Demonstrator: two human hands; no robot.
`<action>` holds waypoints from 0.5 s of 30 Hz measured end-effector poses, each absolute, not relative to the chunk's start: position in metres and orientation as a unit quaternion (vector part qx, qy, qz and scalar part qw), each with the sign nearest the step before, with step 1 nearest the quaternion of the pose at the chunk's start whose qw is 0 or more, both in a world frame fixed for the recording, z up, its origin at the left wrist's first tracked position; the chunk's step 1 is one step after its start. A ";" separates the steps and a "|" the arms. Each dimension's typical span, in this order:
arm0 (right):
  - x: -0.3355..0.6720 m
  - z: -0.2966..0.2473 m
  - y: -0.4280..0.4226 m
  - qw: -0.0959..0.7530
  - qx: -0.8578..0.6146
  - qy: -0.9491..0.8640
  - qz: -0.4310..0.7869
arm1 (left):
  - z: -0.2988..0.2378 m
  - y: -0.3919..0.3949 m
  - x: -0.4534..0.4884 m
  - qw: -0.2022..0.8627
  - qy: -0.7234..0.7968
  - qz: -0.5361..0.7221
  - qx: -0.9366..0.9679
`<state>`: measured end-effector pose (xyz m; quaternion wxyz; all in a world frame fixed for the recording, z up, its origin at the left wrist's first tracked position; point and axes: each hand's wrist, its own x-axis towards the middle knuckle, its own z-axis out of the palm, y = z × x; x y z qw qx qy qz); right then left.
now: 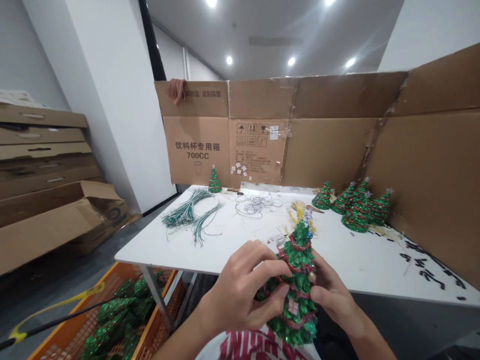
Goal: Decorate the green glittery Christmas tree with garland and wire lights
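Both my hands grip a small tinsel Christmas tree with red garland, a pink gift ornament and small baubles. My left hand wraps its left side, and my right hand holds its right side, near a gold bauble. Beyond them, on the white table, lie bundles of green tinsel wire, a tangle of thin silver wire and yellow raffia strands. Several finished trees stand at the right, and one small tree stands at the far edge.
A flattened cardboard wall borders the table's far and right sides. Black scraps lie at the right. Below left, an orange crate holds green tinsel pieces. Stacked cardboard boxes and an open box stand at the left.
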<state>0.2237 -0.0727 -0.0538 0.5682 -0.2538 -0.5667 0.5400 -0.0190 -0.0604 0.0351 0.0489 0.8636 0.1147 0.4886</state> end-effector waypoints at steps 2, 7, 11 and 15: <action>0.224 -0.054 -0.072 0.563 -0.256 -0.569 0.543 | 0.035 -0.061 -0.019 0.047 0.114 0.488 0.864; 0.222 -0.048 -0.071 0.547 -0.265 -0.569 0.554 | 0.036 -0.060 -0.018 0.048 0.110 0.492 0.862; 0.222 -0.036 -0.074 0.521 -0.284 -0.575 0.564 | 0.034 -0.058 -0.020 0.124 0.099 0.517 0.841; 0.227 -0.039 -0.080 0.480 -0.301 -0.601 0.564 | 0.034 -0.059 -0.025 0.229 0.160 0.585 0.762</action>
